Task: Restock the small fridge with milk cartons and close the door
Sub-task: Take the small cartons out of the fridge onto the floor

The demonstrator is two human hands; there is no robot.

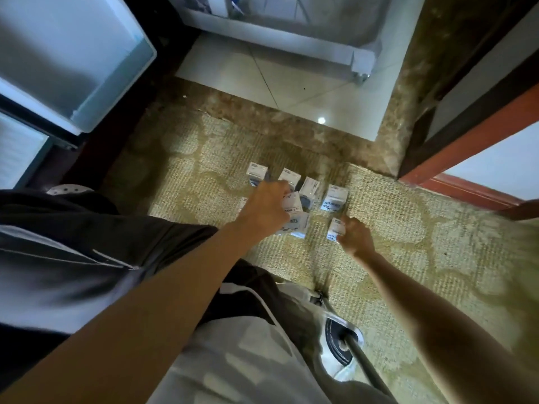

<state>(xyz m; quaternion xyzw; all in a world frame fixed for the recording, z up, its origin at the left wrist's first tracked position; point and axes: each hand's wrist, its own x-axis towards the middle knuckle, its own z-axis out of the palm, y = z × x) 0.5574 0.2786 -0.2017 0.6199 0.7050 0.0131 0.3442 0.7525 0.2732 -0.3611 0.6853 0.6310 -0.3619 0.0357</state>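
Several small white milk cartons (334,197) stand in a cluster on the patterned rug (393,217). My left hand (267,209) reaches into the cluster and grips one carton (293,203). My right hand (356,236) curls round the front right carton (335,230) from its right side. The open fridge door (70,59) with its white shelf shows at the upper left. The fridge's inside is out of view.
A white appliance base (280,39) stands on pale floor tiles (306,91) beyond the rug. A red and dark wooden frame (466,147) runs along the right. My knees and a shoe (341,342) fill the near ground.
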